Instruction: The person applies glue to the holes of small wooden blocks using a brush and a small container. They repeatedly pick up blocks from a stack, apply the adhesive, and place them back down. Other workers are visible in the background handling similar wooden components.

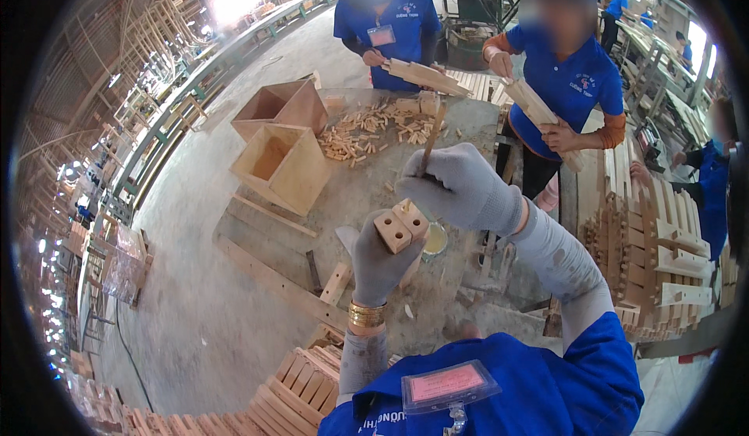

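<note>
My gloved left hand (373, 263) is closed around pale wooden pieces (395, 231) held side by side, their end faces turned up and showing round drilled holes. A small peg-like tip stands out at the far end of one piece. In my gloved right hand (464, 190) is a thin wooden stick (434, 138), upright in the closed fingers; its lower end is hidden by the hand. That hand is just above and right of the pieces. Partly behind the left hand sits a round tub (435, 241) with something pale yellowish inside.
Many short dowels (355, 135) lie heaped on the worktable (273, 237), beside two open wooden boxes (295, 172). Loose wood strips lie near the left edge. Two co-workers (573, 85) across the table hold wooden pieces. Stacked wooden parts (651, 256) stand at right.
</note>
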A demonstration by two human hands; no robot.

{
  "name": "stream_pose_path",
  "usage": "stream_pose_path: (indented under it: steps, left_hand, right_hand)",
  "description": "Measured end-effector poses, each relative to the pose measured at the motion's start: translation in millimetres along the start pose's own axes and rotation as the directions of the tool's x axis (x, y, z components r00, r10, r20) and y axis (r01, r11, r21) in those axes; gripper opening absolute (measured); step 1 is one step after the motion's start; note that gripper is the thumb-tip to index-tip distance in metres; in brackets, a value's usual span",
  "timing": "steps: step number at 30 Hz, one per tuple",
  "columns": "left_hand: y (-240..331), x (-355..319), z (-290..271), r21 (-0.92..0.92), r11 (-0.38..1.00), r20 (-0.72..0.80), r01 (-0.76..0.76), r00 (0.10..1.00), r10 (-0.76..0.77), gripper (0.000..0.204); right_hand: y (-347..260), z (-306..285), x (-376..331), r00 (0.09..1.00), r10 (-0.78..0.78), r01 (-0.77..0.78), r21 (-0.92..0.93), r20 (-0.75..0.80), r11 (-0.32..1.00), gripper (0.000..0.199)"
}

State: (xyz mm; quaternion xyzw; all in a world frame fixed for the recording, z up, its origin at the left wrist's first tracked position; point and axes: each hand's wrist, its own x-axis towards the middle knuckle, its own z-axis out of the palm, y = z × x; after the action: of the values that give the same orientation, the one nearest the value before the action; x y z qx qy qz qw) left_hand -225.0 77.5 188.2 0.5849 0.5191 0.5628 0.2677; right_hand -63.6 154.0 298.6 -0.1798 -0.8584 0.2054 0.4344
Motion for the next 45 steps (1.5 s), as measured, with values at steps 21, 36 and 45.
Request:
stream_pose_path:
  steps: [21, 36, 45]
  left_hand:
    - [-3, -5, -4, -0.004, 0.999, -0.026, -0.050, 0.998, 0.050, 0.045]
    - [9, -4, -3, 0.012, 1.000, -0.050, -0.019, 0.999, 0.020, 0.044]
    - [0, -13, -20, 0.022, 0.998, -0.140, 0.065, 0.988, -0.061, 0.049]
  right_hand:
    - [0, -3, -14, 0.994, 0.074, -0.077, 0.028, 0.079, 0.997, 0.019]
    - [-11, -12, -8, 0.989, 0.135, -0.142, 0.128, 0.059, 0.982, 0.018]
    - [133, 69, -96, 0.905, 0.424, -0.415, -0.146, 0.040, 0.898, 0.021]
